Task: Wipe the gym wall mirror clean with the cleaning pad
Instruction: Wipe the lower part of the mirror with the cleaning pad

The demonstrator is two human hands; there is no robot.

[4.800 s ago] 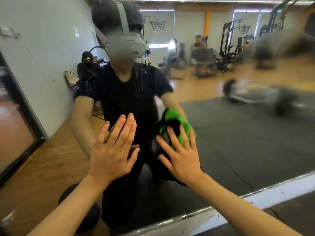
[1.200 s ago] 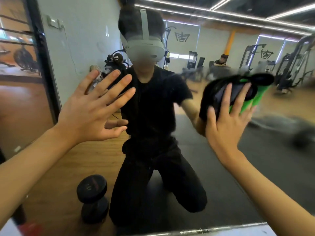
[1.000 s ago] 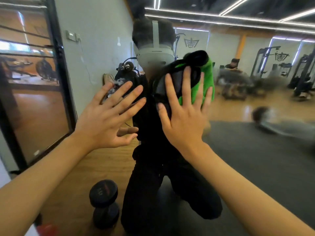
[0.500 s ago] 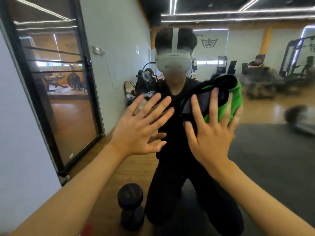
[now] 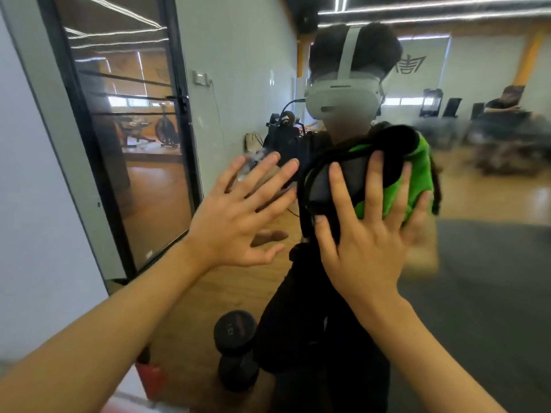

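The wall mirror (image 5: 477,293) fills most of the view and reflects a kneeling person in black with a headset. My right hand (image 5: 369,242) presses the green and black cleaning pad (image 5: 414,177) flat against the glass, fingers straight and spread over it. To its left, my left hand (image 5: 238,222) lies flat on the mirror with its fingers spread and holds nothing.
The mirror's left edge meets a grey wall (image 5: 32,204). Reflected in the glass are a black-framed glass door (image 5: 131,144), a dark dumbbell (image 5: 235,350) on the wooden floor, a dark mat and gym machines. A red object (image 5: 152,380) sits low at the mirror's edge.
The view has swung left along the mirror. My right hand and the pad slid left from the right side, then shifted slightly. My left hand stays flat on the glass.
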